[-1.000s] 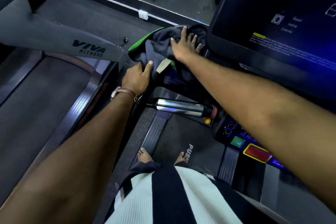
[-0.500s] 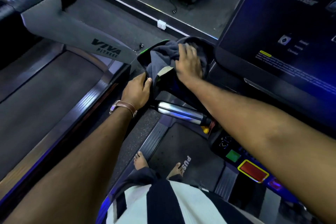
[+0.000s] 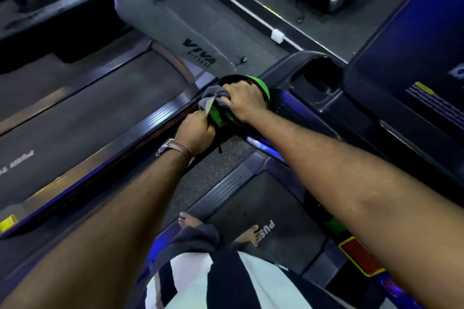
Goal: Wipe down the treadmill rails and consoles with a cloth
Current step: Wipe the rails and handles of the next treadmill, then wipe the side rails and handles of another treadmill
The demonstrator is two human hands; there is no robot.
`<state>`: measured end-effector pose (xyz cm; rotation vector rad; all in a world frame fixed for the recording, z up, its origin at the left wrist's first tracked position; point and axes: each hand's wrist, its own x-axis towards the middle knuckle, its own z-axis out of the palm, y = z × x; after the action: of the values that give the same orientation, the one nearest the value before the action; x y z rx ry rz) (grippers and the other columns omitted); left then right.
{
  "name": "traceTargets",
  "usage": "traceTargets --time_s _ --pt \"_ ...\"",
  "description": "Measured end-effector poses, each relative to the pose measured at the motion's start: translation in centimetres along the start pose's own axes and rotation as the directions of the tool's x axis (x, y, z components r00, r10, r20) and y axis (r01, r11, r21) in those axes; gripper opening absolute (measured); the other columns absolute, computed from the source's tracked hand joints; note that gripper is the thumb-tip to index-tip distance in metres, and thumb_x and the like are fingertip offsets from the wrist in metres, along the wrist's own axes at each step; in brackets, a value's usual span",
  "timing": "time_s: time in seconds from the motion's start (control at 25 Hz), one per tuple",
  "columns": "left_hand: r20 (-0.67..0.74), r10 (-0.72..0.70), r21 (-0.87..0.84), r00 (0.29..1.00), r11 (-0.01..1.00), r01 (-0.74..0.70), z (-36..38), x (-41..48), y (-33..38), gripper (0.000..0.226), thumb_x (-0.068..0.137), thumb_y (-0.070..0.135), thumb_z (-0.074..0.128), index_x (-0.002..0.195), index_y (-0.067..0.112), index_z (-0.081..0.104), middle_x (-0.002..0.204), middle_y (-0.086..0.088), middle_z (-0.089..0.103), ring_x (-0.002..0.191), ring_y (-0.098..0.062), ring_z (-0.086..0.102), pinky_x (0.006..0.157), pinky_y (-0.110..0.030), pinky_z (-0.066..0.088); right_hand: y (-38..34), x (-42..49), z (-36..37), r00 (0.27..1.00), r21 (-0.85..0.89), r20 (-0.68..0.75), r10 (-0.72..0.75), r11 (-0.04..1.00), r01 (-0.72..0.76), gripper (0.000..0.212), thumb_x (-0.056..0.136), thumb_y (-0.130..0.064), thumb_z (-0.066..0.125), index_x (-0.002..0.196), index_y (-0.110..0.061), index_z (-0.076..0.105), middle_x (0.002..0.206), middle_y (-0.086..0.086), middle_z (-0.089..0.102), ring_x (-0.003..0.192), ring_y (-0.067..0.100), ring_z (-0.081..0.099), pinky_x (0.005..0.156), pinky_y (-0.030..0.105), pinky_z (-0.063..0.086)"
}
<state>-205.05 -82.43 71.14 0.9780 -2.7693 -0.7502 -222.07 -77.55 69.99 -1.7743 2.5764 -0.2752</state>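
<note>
Cloth [image 3: 212, 95]: a second ago it lay spread over the console's left corner; now it is bunched and drawn back onto the near end of the left handrail [image 3: 261, 145]. Cup holder [image 3: 317, 79] uncovered. Right hand [image 3: 243, 103], flat before, now curls over the bundle and presses down. Left hand [image 3: 195, 132] pinches the cloth's lower edge. Judgement: corner done, rail wipe starting.

Dim gym rm, dark speckled rubber floor [image 3: 213, 170], blue glow [image 3: 261, 147] low down.
</note>
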Motion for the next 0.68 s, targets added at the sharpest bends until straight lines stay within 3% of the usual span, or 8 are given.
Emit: traceTargets --time_s 0.16,0.32,0.52,0.6,0.68 --pt "0.007 -0.051 0.018 0.999 0.999 0.051 -1.5 -4.0 -2.5 0.033 0.083 0.031 0.039 0.083 0.004 0.057 0.087 -0.020 0.065 0.075 -0.042 0.058 0.059 -0.038 0.044 -4.2 -1.6 1.2 0.997 -0.012 -0.032 -0.065 0.998 0.064 0.038 0.092 -0.046 0.043 0.101 -0.015 0.063 0.104 0.009 0.069 0.099 0.032 0.060 0.076 0.040 0.041" --pt "-0.045 -0.066 0.062 0.997 0.996 0.069 -3.2 -9.2 -5.8 0.025 0.090 0.029 0.044 0.082 0.009 0.056 0.088 -0.017 0.065 0.077 -0.039 0.057 0.058 -0.035 0.038 -8.6 -3.2 1.3 0.995 0.026 -0.046 -0.085 0.996 0.086 0.058 0.085 -0.057 0.028 0.094 -0.015 0.068 0.096 0.010 0.069 0.094 0.033 0.061 0.074 0.040 0.043" --pt "-0.140 -0.097 0.037 0.985 0.994 0.103 -5.0 -16.0 -10.8 0.039 0.091 0.039 0.037 0.095 0.010 0.063 0.097 -0.014 0.069 0.090 -0.035 0.061 0.071 -0.040 0.047 -15.2 -5.1 1.7 0.998 0.053 0.018 -0.067 0.996 0.066 0.048 0.095 -0.054 0.042 0.101 -0.014 0.068 0.104 0.011 0.069 0.101 0.034 0.060 0.079 0.040 0.042" --pt "-0.201 -0.157 -0.007 0.967 0.987 0.159 -5.7 -19.0 -11.8 0.039 0.091 0.036 0.038 0.095 0.007 0.064 0.100 -0.017 0.068 0.092 -0.038 0.060 0.071 -0.038 0.044 -19.4 -6.1 1.4 0.994 0.167 0.103 -0.043 0.986 0.026 0.048 0.096 -0.056 0.044 0.102 -0.016 0.069 0.105 0.012 0.070 0.100 0.034 0.062 0.077 0.038 0.043" --pt "-0.310 -0.259 -0.094 0.915 0.966 0.242 -6.5 -22.3 -12.9 0.030 0.093 0.029 0.045 0.087 0.004 0.061 0.094 -0.021 0.067 0.086 -0.042 0.058 0.066 -0.038 0.038 -24.3 -7.1 0.3 0.979 0.420 0.206 0.011 0.902 -0.099 0.046 0.096 -0.055 0.047 0.097 -0.016 0.072 0.099 0.013 0.072 0.093 0.031 0.065 0.075 0.036 0.045"
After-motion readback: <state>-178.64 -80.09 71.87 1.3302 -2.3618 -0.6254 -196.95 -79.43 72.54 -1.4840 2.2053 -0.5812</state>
